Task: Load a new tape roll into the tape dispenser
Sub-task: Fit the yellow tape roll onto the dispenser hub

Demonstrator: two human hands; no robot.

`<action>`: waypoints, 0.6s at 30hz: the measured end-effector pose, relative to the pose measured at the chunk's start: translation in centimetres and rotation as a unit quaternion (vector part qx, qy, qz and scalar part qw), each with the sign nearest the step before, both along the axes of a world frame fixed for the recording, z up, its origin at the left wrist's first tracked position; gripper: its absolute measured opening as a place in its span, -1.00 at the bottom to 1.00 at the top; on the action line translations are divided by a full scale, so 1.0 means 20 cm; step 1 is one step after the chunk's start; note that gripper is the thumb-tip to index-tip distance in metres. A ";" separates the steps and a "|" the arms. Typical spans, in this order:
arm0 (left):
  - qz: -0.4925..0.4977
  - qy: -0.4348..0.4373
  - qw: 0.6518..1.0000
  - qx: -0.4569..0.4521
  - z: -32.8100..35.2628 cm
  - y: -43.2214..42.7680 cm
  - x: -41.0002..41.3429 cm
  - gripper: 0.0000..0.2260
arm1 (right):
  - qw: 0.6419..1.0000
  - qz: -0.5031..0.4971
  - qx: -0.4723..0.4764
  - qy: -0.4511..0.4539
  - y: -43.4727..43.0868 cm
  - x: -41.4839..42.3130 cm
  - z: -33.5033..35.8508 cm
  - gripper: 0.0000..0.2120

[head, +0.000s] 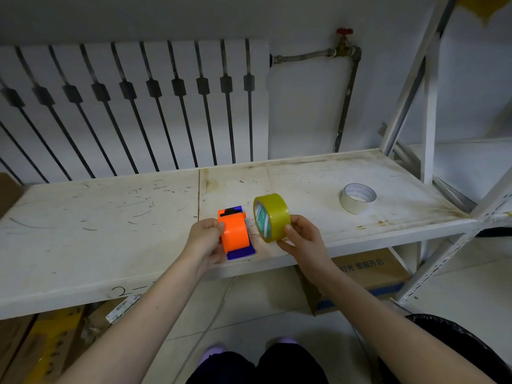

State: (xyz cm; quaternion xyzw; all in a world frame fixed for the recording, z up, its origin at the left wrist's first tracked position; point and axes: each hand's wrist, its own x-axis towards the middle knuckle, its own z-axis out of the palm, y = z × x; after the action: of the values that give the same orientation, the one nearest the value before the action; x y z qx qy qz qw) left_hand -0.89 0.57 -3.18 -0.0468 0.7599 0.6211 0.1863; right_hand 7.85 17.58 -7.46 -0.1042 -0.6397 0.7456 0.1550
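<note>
Left hand (206,239): grips orange tape dispenser (235,234) on shelf (97,234). Right hand (302,239): pinches yellow tape roll (273,217), upright, just beside dispenser. White tape roll (357,198): beyond right hand.

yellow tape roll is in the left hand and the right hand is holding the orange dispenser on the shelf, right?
Not quite: the hands are swapped. The head view shows the right hand holding the yellow tape roll, while the left hand holds the orange dispenser on the shelf.
</note>
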 end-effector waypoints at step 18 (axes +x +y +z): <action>-0.039 0.063 0.992 0.100 0.03 -0.01 0.04 -0.85 | 0.999 -0.002 -0.027 -0.043 -0.13 -0.05 0.10 -0.82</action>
State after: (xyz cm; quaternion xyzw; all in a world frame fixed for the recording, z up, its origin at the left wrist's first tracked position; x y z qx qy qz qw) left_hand -0.13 0.47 -2.50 0.0407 0.7053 0.6881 0.1656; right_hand 6.79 14.94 -5.50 -0.1415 -0.6253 0.7570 0.1262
